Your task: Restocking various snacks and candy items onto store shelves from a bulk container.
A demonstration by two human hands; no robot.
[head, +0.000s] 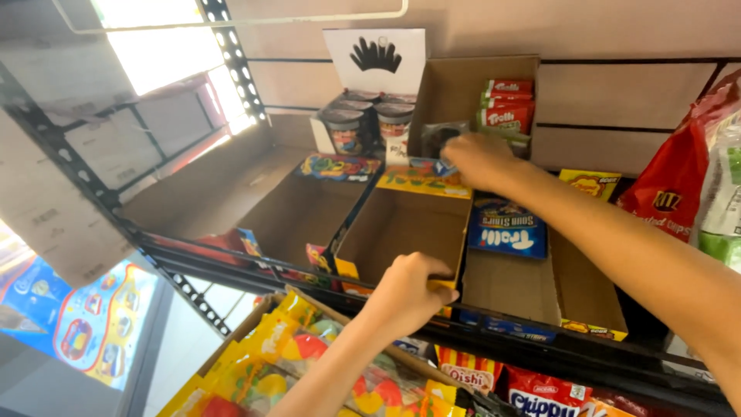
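While the yellow candy packet (423, 177) lies flat at the back of the open cardboard tray (401, 228), w/ the right hand (478, 158) on its far end, fingers curled on the packet edge, it could snag or crumple vs the tall box (455, 93) behind. Left hand (405, 293) is clenched on the tray's front lip; a hard tug may tip the tray off the shelf rail (463, 328) onto the snack bags (309, 363) below. Blue packet (507, 228) sits just beside.
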